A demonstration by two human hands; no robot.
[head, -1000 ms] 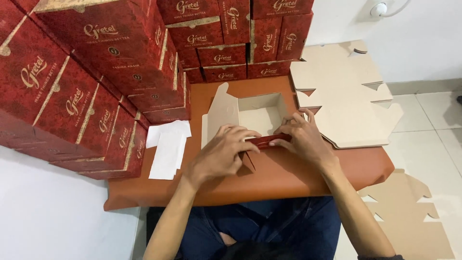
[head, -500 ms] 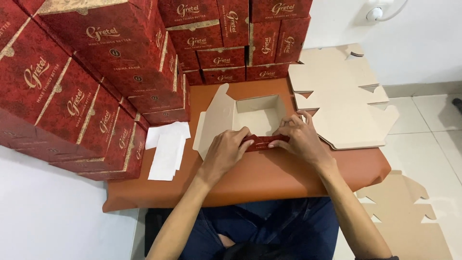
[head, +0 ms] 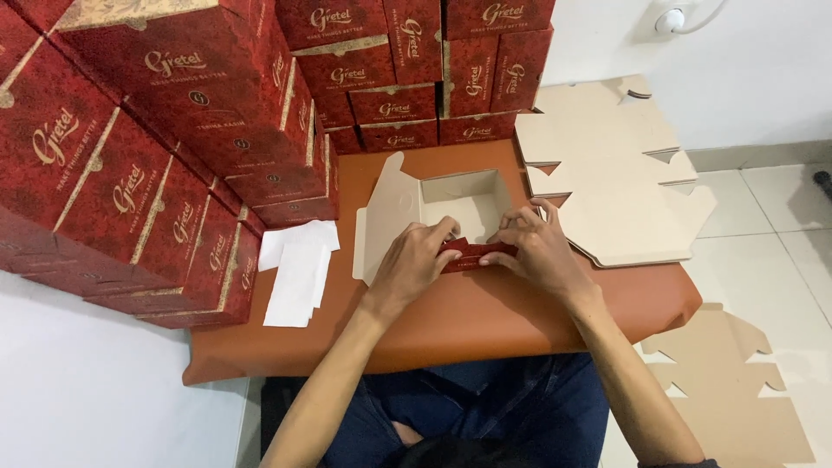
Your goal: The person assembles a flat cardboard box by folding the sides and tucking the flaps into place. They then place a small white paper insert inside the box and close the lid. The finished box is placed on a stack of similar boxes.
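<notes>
On the brown tabletop (head: pixel 451 325), a half-folded box (head: pixel 451 212) sits under both hands.

Its open tray, pale inside and red outside, lies at the middle of the table with a flap spread out to the left. At the near wall, the left hand (head: pixel 414 264) and right hand (head: pixel 533 247) pinch the red front edge with curled fingers, closed on the cardboard; how firmly is hard to judge. White paper sheets (head: pixel 299 269) lie to the left, flat box blanks (head: pixel 607 186) to the right. Stacked red boxes (head: pixel 173 130) fill the far and left sides, and more blanks (head: pixel 737 390) lie on the floor.
</notes>
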